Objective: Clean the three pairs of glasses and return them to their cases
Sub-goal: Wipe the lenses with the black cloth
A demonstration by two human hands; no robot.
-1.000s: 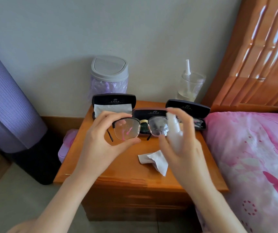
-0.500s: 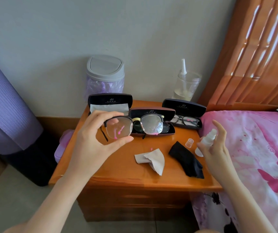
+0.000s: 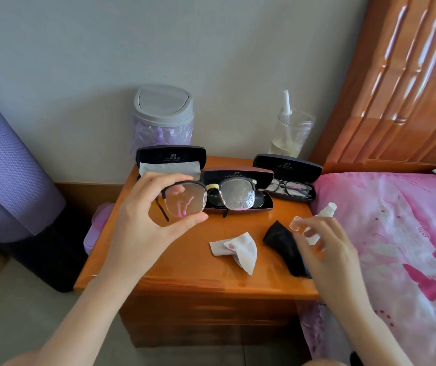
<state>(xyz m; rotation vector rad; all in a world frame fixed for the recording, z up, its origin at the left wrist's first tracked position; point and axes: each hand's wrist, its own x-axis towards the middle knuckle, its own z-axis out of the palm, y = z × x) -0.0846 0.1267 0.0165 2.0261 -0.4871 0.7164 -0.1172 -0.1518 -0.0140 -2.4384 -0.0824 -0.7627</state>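
Observation:
My left hand (image 3: 137,233) holds black half-rim glasses (image 3: 238,194) up by the left lens, thumb below and fingers above. Pink streaks run down that lens and the other lens is misted. My right hand (image 3: 327,254), blurred, grips the lower part of a small white spray bottle (image 3: 326,211) at the nightstand's right edge, beside a clear cap (image 3: 296,223) and over a black cloth (image 3: 280,239). Three cases stand open: the left one (image 3: 170,157) with a white cloth, the middle one (image 3: 238,175) with dark glasses, the right one (image 3: 288,166) with black-framed glasses (image 3: 289,188).
A pink-stained white wipe (image 3: 238,247) lies on the wooden nightstand (image 3: 185,276). Behind it stand a grey lidded bin (image 3: 162,114) and a clear jar (image 3: 290,133). A pink bed (image 3: 396,233) adjoins on the right, and a purple rolled mat (image 3: 5,167) on the left.
My right hand has carried the spray bottle from in front of the lenses down to the nightstand's right edge. My left hand still holds the glasses up, now slightly lower.

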